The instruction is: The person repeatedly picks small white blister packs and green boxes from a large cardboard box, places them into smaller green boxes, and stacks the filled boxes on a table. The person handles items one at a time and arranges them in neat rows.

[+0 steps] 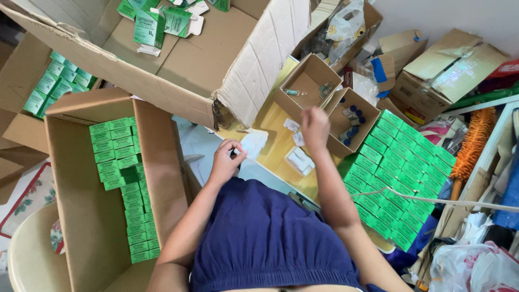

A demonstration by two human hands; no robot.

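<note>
Beside the brown cardboard carton (157, 162), green packets (121, 178) are showing; blue-capped vials (350, 114), a navy garment (270, 238) and an orange duster (471, 146) are lying beyond.

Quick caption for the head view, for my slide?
Right hand reaches toward small vial trays; left hand pinched beside stacked green cartons.

A home corner turned into a small packing station. A low yellow table (273, 141) sits at its middle, crowded on every side by worn cartons (178, 65). Left of the table an open box (86, 216) holds rows of green packs (121, 173); right of it more green packs (394, 173) lie stacked. Behind the table small trays (311, 81) hold vials (351, 116). Far right are plastic bags (476, 267) and an orange duster (471, 143)
</note>
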